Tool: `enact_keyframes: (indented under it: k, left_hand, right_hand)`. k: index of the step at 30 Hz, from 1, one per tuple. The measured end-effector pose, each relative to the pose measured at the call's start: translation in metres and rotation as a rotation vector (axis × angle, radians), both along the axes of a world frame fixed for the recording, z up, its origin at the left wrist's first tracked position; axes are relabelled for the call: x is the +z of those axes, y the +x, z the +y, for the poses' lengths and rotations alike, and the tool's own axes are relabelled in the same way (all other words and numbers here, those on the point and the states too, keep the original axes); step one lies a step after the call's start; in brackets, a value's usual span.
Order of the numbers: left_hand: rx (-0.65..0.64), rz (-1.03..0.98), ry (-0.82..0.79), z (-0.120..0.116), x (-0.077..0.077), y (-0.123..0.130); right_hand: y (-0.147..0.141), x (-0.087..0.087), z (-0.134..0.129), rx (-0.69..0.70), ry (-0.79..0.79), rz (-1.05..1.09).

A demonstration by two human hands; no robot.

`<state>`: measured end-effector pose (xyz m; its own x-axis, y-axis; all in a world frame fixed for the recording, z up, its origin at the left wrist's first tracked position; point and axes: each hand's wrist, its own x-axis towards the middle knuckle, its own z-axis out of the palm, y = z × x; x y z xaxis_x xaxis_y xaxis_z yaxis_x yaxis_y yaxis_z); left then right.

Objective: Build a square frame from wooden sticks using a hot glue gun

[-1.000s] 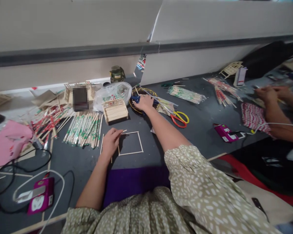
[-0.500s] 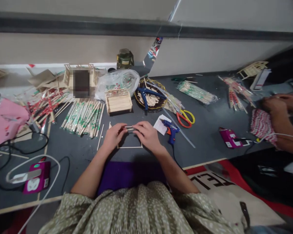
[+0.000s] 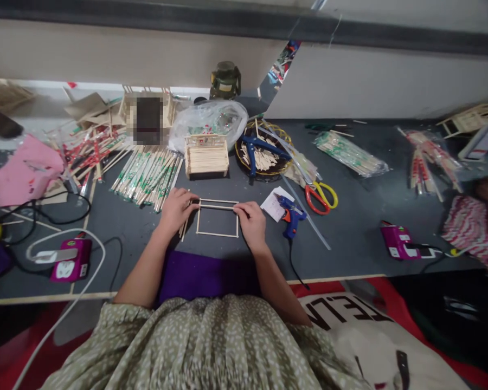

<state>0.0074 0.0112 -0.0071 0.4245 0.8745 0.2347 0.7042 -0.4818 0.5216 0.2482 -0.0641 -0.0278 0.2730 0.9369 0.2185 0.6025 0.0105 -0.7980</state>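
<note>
A thin wooden stick (image 3: 217,206) spans crosswise between my two hands, just below the far bar of a small rectangular stick frame (image 3: 217,234) on the dark table. My left hand (image 3: 178,208) pinches the stick's left end between thumb and fingertips. The right end is pinched by my right hand (image 3: 251,221), at the frame's right side. Some loose sticks (image 3: 184,229) lie beside my left hand, partly covered by it. A blue glue gun (image 3: 293,215) rests on a white paper (image 3: 271,205) to the right of my right hand.
Behind the frame stands a small stick-built bench (image 3: 206,158). Past it are a basket (image 3: 287,169) of short sticks with a blue plier-like tool, scissors (image 3: 322,197), and bundles of wrapped sticks (image 3: 142,176). Purple power boxes (image 3: 71,260) with cables sit at the left and right.
My hands have spread apart, drawing out to the stick's ends, so more of the rectangular frame shows. The camera view has shifted, and the co-worker's arms are mostly out of sight.
</note>
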Motion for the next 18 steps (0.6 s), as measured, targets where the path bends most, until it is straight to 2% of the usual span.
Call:
enact_keyframes:
  k: [6,12,18]
  left_hand:
    - [0.019,0.108,0.015,-0.001,-0.006,0.008]
    - [0.063,0.132,0.016,-0.001,-0.006,0.01]
    - [0.073,0.138,0.031,-0.002,-0.006,0.013]
  right_hand:
    - [0.001,-0.005,0.005,-0.02,0.003,-0.097]
    - [-0.002,-0.008,0.006,-0.027,0.016,-0.161]
    - [-0.001,-0.013,0.004,-0.128,0.021,-0.202]
